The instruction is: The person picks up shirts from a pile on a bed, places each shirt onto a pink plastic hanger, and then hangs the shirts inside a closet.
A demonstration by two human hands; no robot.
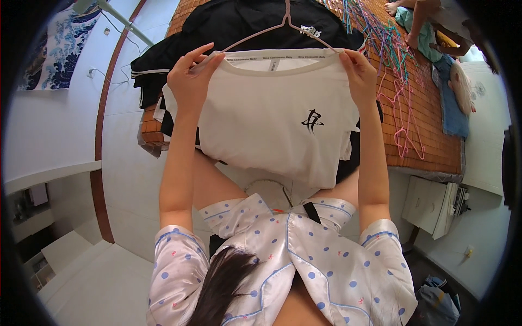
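A white T-shirt point(261, 119) with a small black print hangs between my hands, its neckline stretched wide at the top. Inside the neckline sits a pink hanger point(286, 20), its neck and sloping arms showing above the collar. My left hand point(193, 73) pinches the collar at the left end, fingers partly spread. On the other side my right hand point(359, 73) pinches the collar near the right end of the hanger. The hanger's lower part is hidden inside the shirt. Black clothing point(234, 24) lies on the bed just beyond the shirt.
A pile of colourful hangers point(383, 41) lies on the woven brown mat point(435, 133) at the right, with pink hangers point(402, 114) nearer me. Another person point(435, 22) sits at the far right, beside blue denim point(452, 98). A white cabinet point(427, 204) stands at right.
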